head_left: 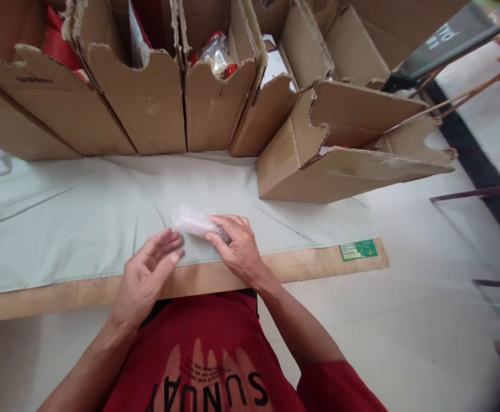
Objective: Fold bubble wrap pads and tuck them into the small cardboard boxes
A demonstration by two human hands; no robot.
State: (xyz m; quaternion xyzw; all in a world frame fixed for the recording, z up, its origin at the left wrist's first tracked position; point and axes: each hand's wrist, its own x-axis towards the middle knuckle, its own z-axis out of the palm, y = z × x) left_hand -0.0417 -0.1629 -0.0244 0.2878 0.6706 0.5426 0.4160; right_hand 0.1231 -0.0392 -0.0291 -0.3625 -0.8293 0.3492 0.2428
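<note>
A small clear plastic packet [191, 222] with something dark inside lies on the pale cloth-covered table [82, 223] near its front edge. My right hand [238, 247] pinches the packet's right end with its fingers closed on it. My left hand [149, 272] hovers just left of the packet, palm turned inward, fingers loosely apart and holding nothing. The packet is blurred, so its contents are unclear.
A row of open cardboard bins [147, 97] stands along the table's back; some hold red packets [55, 43] and clear bags [218, 54]. Another tilted cardboard box [340, 166] sits at right. A green label [358, 250] marks the wooden table edge.
</note>
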